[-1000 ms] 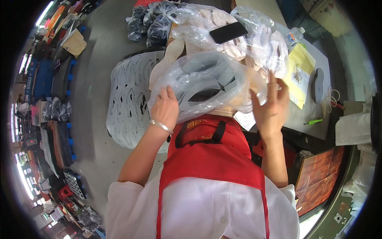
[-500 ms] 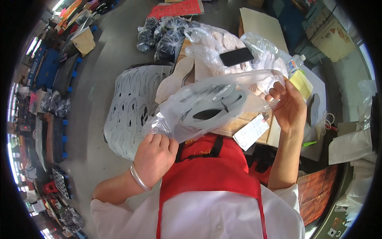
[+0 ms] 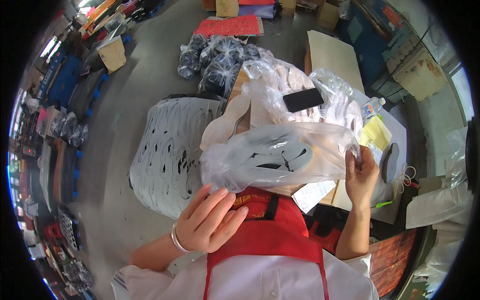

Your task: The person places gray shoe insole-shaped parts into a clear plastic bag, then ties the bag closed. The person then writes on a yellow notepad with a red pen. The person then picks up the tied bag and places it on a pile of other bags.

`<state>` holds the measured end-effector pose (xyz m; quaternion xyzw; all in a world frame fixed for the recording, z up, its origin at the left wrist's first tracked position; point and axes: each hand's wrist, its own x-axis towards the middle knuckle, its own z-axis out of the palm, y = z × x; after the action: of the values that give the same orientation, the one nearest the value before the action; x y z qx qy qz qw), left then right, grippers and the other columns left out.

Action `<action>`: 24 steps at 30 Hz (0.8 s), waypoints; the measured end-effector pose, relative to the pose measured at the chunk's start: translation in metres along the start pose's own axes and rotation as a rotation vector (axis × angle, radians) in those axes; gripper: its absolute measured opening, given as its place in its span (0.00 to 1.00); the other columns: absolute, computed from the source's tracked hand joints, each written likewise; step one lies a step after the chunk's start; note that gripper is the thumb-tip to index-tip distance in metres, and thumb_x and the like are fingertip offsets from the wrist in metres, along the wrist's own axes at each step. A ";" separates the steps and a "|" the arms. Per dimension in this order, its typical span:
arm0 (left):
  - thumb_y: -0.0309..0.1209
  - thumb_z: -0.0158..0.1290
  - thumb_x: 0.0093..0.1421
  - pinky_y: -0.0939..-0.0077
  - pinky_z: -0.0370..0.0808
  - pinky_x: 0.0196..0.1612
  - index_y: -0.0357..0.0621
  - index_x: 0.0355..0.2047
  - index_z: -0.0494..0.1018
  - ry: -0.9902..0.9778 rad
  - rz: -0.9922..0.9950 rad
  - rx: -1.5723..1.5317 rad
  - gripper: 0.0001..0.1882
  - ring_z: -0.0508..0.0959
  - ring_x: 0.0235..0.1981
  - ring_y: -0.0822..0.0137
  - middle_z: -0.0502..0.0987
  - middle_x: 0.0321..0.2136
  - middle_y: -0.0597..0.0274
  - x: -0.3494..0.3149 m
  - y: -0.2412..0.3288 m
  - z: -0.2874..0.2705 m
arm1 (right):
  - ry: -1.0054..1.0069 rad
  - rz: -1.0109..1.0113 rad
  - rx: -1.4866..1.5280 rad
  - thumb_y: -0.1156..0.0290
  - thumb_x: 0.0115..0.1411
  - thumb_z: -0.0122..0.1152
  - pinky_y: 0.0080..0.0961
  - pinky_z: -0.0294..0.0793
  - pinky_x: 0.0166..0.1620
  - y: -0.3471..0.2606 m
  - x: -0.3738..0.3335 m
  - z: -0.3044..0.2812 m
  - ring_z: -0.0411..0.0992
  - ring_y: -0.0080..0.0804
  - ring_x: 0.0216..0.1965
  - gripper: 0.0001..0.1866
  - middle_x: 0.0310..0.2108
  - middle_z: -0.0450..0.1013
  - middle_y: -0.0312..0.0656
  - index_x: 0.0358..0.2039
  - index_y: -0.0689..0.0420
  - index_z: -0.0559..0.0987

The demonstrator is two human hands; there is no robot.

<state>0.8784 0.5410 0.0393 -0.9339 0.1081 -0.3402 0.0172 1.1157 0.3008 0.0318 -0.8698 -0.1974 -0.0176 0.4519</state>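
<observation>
A clear plastic bag [image 3: 320, 137] stretches in front of me above the table, with pale grey shaped pieces [image 3: 295, 156] inside that have dark gaps between them. My right hand [image 3: 362, 172] pinches the bag's right end between thumb and fingers. At the lower left edge of the bag, my left hand [image 3: 212, 220] has its fingers spread, close to or touching the plastic and gripping nothing. Left of the bag lies a cream insole-shaped piece [image 3: 225, 120], partly covered by it. A white paper slip [image 3: 312, 195] lies under the bag's right part.
A black phone [image 3: 303, 100] rests on bagged pale pieces at the back. Grey cut-out sheets [image 3: 167, 150] are stacked at the left. On the right are a plastic bottle [image 3: 373, 106], yellow paper [image 3: 376, 134] and a grey sole [image 3: 391, 162]. Black bundles [image 3: 220, 62] stand behind.
The bag has come down and lies flatter. My right hand has lowered with its end, and my left hand has let go and spread its fingers.
</observation>
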 end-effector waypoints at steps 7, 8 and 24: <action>0.32 0.62 0.49 0.59 0.70 0.53 0.32 0.52 0.66 -0.054 -0.802 -0.418 0.31 0.71 0.54 0.46 0.68 0.52 0.39 0.011 -0.008 0.065 | 0.204 -0.416 0.239 0.79 0.57 0.51 0.32 0.65 0.52 -0.008 0.011 0.034 0.69 0.38 0.45 0.05 0.47 0.71 0.50 0.34 0.65 0.72; 0.30 0.61 0.51 0.62 0.71 0.50 0.33 0.50 0.68 -0.136 -0.753 -0.434 0.27 0.73 0.50 0.50 0.71 0.49 0.41 0.011 -0.013 0.071 | 0.133 -0.331 0.398 0.78 0.58 0.49 0.31 0.65 0.52 -0.008 0.015 0.038 0.70 0.37 0.46 0.05 0.49 0.71 0.50 0.34 0.65 0.73; 0.27 0.53 0.55 0.63 0.69 0.43 0.40 0.33 0.70 0.056 -0.317 -0.580 0.06 0.71 0.36 0.53 0.70 0.32 0.55 0.088 -0.045 0.068 | -0.338 -0.788 0.178 0.53 0.41 0.76 0.37 0.73 0.43 -0.024 0.035 0.102 0.74 0.44 0.40 0.55 0.43 0.73 0.51 0.64 0.60 0.56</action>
<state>0.9958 0.5638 0.0476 -0.8953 0.0544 -0.3194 -0.3056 1.1246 0.4060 -0.0025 -0.6764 -0.5859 -0.0290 0.4454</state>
